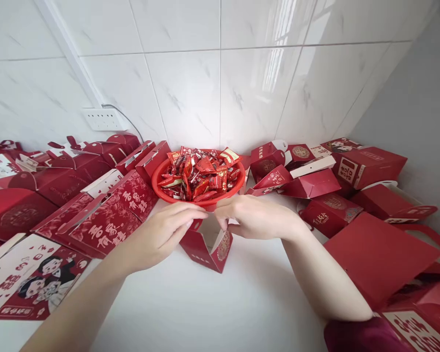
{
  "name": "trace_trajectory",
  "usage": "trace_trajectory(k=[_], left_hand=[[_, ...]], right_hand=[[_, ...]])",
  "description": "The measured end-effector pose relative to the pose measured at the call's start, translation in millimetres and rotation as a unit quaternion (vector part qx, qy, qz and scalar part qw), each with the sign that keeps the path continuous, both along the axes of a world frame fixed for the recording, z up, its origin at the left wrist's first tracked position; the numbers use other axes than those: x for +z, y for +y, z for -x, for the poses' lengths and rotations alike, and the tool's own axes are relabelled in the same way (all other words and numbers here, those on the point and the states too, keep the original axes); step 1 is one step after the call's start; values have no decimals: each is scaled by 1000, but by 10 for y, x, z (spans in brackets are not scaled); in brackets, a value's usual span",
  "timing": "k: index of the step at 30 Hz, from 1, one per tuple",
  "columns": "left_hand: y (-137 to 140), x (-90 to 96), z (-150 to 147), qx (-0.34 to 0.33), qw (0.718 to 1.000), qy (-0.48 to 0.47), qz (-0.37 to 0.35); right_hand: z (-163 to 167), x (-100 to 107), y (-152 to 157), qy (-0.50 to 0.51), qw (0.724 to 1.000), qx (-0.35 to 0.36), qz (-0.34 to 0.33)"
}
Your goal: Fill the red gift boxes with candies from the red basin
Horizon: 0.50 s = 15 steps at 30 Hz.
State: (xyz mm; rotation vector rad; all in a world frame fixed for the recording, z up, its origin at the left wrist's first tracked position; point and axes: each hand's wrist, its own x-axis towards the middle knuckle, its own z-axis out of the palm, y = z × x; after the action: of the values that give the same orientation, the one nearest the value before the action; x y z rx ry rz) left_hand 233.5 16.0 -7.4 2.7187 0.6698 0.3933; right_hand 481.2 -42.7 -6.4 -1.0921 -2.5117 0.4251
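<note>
A small red gift box [207, 256] stands on the white table with its top open and its pale inside showing. My left hand [165, 227] is at the box's upper left edge, fingers together and thumb below them. With its fingers bent down, my right hand [247, 215] pinches the upper right edge of the box. Both hands partly hide the box's top flaps. Directly behind it sits a red plastic basin [157, 188] heaped with red-wrapped candies [201, 176].
Red gift boxes [113, 215] crowd the left side, one printed with a cartoon couple [47, 278]. More red boxes [370, 166] lie jumbled on the right, beside a large red panel [381, 254]. A power strip [104, 120] with a cable is on the tiled wall [190, 88].
</note>
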Motion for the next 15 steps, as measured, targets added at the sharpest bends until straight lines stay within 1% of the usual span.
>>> trace_trajectory(k=[2,4,6,8,12,14,15], left_hand=[[48,-59,-61,3,998,17,67],[74,-85,-80,5,990,33,140],[83,-96,-81,2,982,59,181],[85,-112,-83,-11,980,102,169],[96,-208,-115,-52,979,164,106],[114,-277,-139,-73,979,169,83],[125,-310,-151,-81,980,168,70]], right_hand=[[18,-27,1,-36,999,-24,22],[14,-57,1,-74,994,-67,38],[-4,-90,9,-102,988,-105,54],[-24,-120,24,-114,983,-122,73],[-56,-133,49,-120,980,-131,91],[-66,-104,43,-107,981,-116,114],[-68,-82,36,-93,982,-97,130]])
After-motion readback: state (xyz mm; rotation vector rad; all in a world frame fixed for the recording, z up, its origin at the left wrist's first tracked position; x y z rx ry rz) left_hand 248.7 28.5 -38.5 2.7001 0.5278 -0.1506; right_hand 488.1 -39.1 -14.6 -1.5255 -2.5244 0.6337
